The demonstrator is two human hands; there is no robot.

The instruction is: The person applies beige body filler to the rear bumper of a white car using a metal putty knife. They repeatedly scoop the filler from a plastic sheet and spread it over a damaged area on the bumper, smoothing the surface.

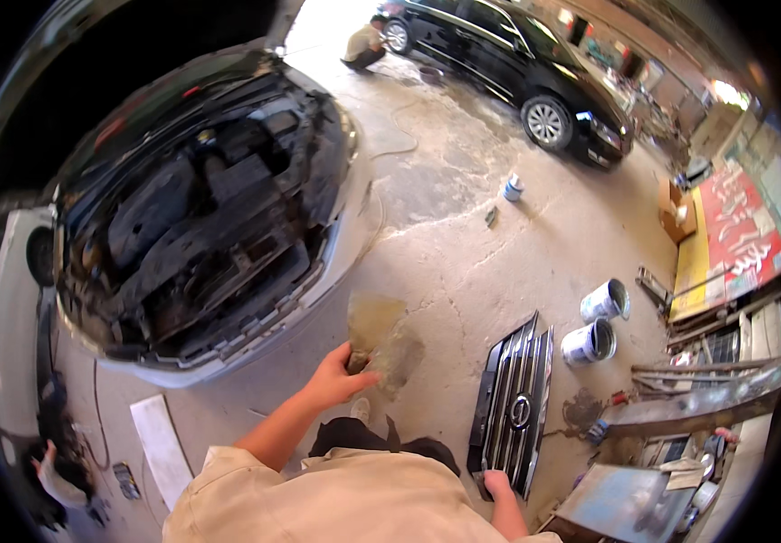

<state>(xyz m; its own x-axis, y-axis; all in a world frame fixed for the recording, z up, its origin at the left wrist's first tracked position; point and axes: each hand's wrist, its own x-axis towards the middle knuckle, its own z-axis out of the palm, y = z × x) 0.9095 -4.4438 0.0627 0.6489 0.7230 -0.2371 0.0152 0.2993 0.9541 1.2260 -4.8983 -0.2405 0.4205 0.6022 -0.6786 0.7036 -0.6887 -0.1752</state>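
My left hand point(343, 373) is in front of me, left of the middle. Its fingers close on a crumpled, yellowish, see-through sheet point(375, 319), perhaps plastic, with a greyer part hanging to the right. A small brown lump shows at the fingertips; its kind is unclear. Low on the right, my right hand point(499, 486) is closed round the near end of a car grille point(510, 398). The grille is black with bright chrome bars and a round emblem, and stands tilted beside my legs. My right fingertips are partly hidden.
A silver car point(345, 258) with its hood up and engine bay exposed fills the left. Two paint cans point(580, 346) stand beyond the grille, and a blue-white can point(512, 188) farther off. A black car point(549, 81) and a crouching person point(365, 43) are at the back. Clutter lines the right.
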